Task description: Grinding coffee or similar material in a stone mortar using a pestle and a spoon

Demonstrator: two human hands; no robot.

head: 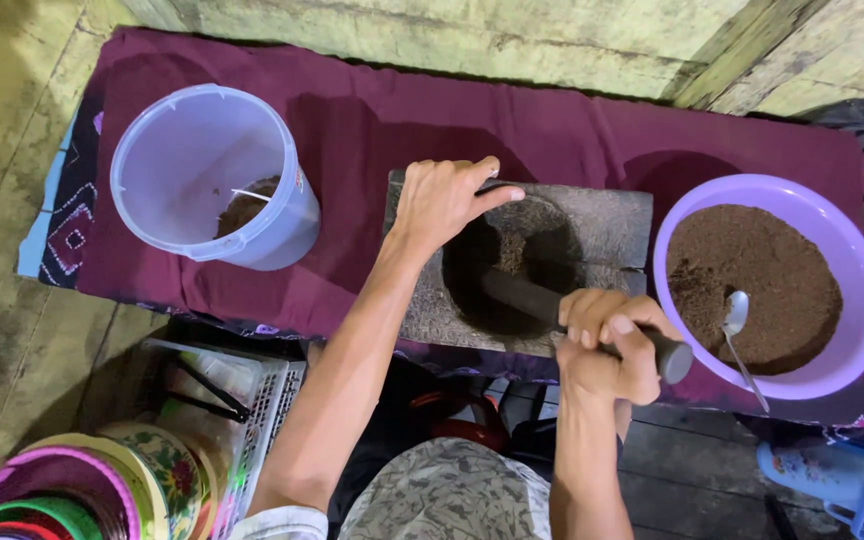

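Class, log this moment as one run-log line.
left hand: steadies stone mortar | right hand: grips pestle in hollow | purple bowl: brown powder, spoon

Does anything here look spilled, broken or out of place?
Nothing stands out. The brown powder stays inside the purple bowl, with a spoon resting in it. The stone mortar sits flat on the maroon cloth, steadied by the left hand, while the right hand grips the pestle. The clear bucket stands upright.

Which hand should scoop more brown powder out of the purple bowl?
Probably the right hand. It is close beside the purple bowl, where the spoon lies, but it would have to let go of the pestle first. The left hand rests on the stone mortar, farther away.
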